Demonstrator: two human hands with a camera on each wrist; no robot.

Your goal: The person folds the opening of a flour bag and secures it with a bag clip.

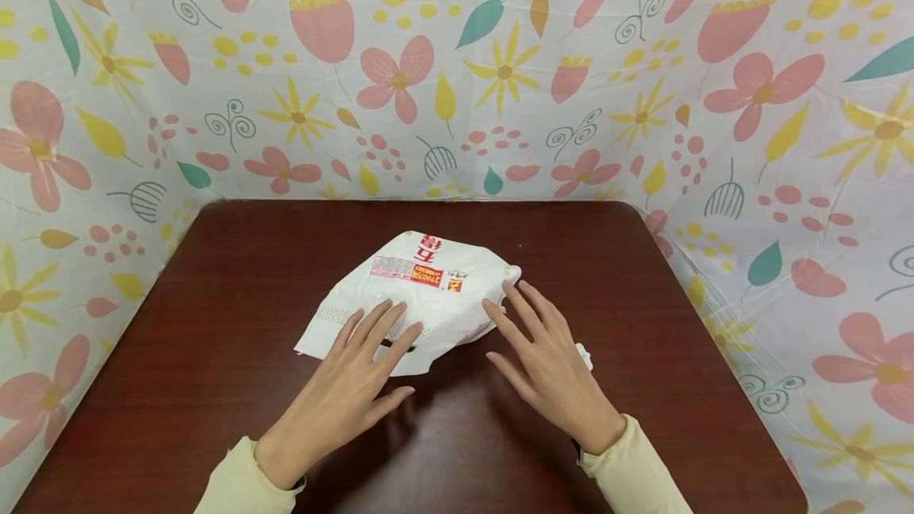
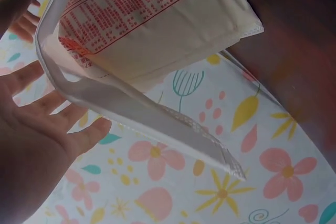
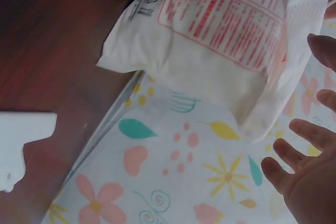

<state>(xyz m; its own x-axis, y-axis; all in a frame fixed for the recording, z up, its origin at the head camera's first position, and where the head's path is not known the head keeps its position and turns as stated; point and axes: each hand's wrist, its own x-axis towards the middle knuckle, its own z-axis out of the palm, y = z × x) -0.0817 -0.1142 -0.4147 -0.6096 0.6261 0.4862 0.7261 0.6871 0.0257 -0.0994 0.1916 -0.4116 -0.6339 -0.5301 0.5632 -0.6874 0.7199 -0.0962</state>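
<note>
Between the left hand (image 1: 346,387) and right hand (image 1: 553,363), a lane of table (image 1: 446,450) leads to the bag (image 1: 443,292), which blocks the middle. Room remains round its far side; cloth (image 1: 457,125) walls 3 sides, and a white piece (image 1: 585,356) obstructs just beyond the right hand.

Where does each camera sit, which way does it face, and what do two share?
Head: on the head, facing forward and down at the bag, table and patterned cloth; left hand, right hand and sleeves show.
Left wrist: on that wrist, facing the bag; left hand at left.
Right wrist: on that wrist, facing the bag and a white object; right hand at right.
Wrist views share the bag's red print.
</note>
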